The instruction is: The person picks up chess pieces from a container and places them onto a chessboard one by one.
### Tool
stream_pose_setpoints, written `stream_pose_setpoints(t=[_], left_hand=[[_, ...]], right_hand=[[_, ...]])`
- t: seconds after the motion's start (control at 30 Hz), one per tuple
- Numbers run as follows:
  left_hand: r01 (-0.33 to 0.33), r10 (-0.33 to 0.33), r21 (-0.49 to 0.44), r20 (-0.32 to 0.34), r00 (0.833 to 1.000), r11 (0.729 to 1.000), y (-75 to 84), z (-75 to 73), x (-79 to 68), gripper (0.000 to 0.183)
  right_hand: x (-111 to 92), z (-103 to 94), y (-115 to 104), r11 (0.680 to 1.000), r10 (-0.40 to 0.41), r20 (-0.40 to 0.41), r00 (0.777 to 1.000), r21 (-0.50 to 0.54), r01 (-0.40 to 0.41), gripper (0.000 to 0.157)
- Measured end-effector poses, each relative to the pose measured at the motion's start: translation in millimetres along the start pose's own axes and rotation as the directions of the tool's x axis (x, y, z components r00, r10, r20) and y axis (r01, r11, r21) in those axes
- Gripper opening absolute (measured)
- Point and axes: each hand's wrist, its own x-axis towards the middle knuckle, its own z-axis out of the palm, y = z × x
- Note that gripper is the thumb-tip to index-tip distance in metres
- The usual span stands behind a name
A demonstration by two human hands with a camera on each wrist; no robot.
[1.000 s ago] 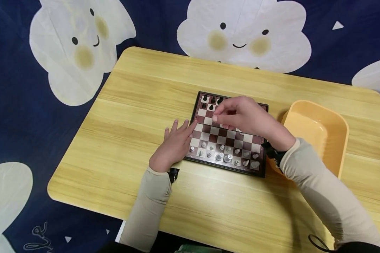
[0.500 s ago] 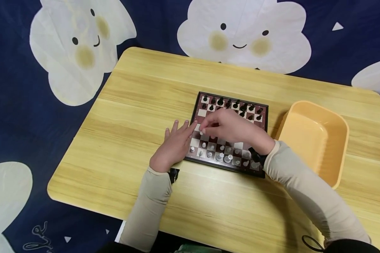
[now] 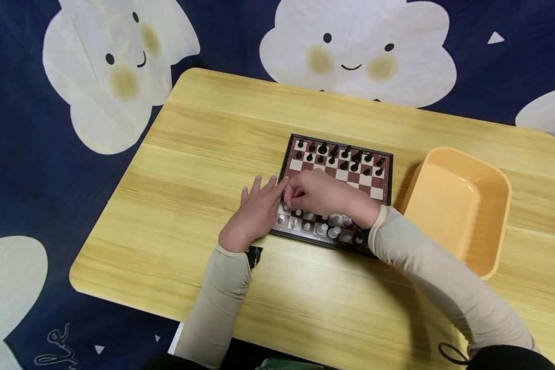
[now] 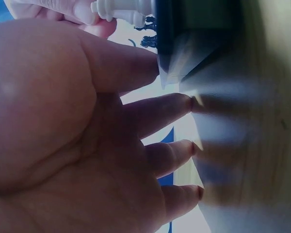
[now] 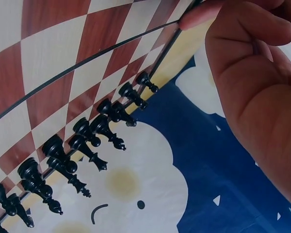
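A folding chessboard (image 3: 374, 193) lies unfolded on the table, with black chess pieces (image 3: 322, 148) in two rows at the far side and white chess pieces (image 3: 322, 229) at the near side. My left hand (image 3: 253, 213) is spread flat at the board's left edge, its index fingertip touching the frame. Over the board's left part, my right hand (image 3: 321, 192) pinches a small white pawn (image 3: 287, 207) at the left end of the front white row. The left wrist view shows those fingertips beside white pieces (image 4: 123, 8). My right hand covers several middle squares.
An orange-yellow plastic bin (image 3: 444, 216) stands just right of the board. The wooden table (image 3: 189, 154) has rounded corners. Behind it hangs a dark blue cloth (image 3: 231, 31) with smiling clouds.
My right hand has moved left and toward the near side, bringing the white pawn down to the board's left column. The black rows have come into view. My left hand has stayed put.
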Motion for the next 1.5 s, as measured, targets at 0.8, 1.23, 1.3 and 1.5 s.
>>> stream_pose_setpoints(t=[0.8, 1.23, 1.3, 1.5], left_hand=[[0.016, -0.017, 0.023, 0.024, 1.0, 1.0, 1.4, 0.4, 0.2, 0.055], [0.018, -0.018, -0.008, 0.028, 0.999, 1.0, 0.7, 3.1, -0.4, 0.055], [0.018, -0.017, -0.023, 0.028, 0.999, 1.0, 1.2, 4.9, -0.3, 0.055], [0.037, -0.036, -0.049, 0.003, 0.999, 0.998, 4.1, 5.5, -2.8, 0.053]], right_hand=[[6, 10.8, -6, 0.998, 0.008, -0.015, 1.0, -0.056, -0.009, 0.005], [-28, 6.0, -12, 0.996, -0.056, -0.203, 0.977, -0.083, 0.04, 0.019], [-53, 0.8, -14, 0.995, -0.092, -0.295, 0.951, -0.071, 0.075, 0.018], [-127, -12.7, 9, 0.993, -0.099, -0.539, 0.836, -0.108, 0.048, 0.008]])
